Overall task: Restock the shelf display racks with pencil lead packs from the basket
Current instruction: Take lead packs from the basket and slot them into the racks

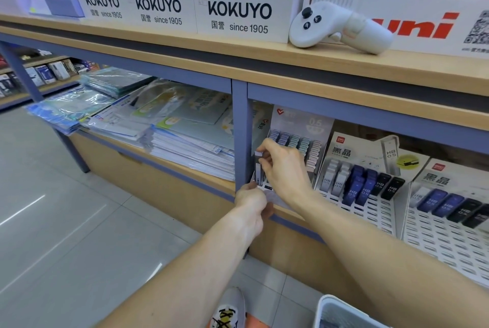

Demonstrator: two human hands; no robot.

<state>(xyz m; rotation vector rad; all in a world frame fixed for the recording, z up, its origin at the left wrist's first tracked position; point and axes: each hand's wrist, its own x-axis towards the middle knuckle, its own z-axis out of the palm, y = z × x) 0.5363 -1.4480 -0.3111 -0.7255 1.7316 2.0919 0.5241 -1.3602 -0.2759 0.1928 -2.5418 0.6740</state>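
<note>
My right hand (284, 166) pinches a slim grey lead pack (258, 166) upright at the left end of a pastel display rack (301, 126) in the lower shelf bay. Just below it, my left hand (251, 202) grips the rack's front left corner beside the blue shelf post (242, 137). To the right stand two white perforated racks (381, 211) (449, 237) with grey, blue and black HB 0.5 packs (357, 190). The white basket (341, 311) shows at the bottom edge, near my shoe.
A white handheld controller (338, 27) lies on the wooden upper shelf (211, 49) before KOKUYO and uni pen displays. Stacks of plastic-wrapped notebooks (172, 126) fill the bay to the left. Grey floor tiles (79, 221) spread at left.
</note>
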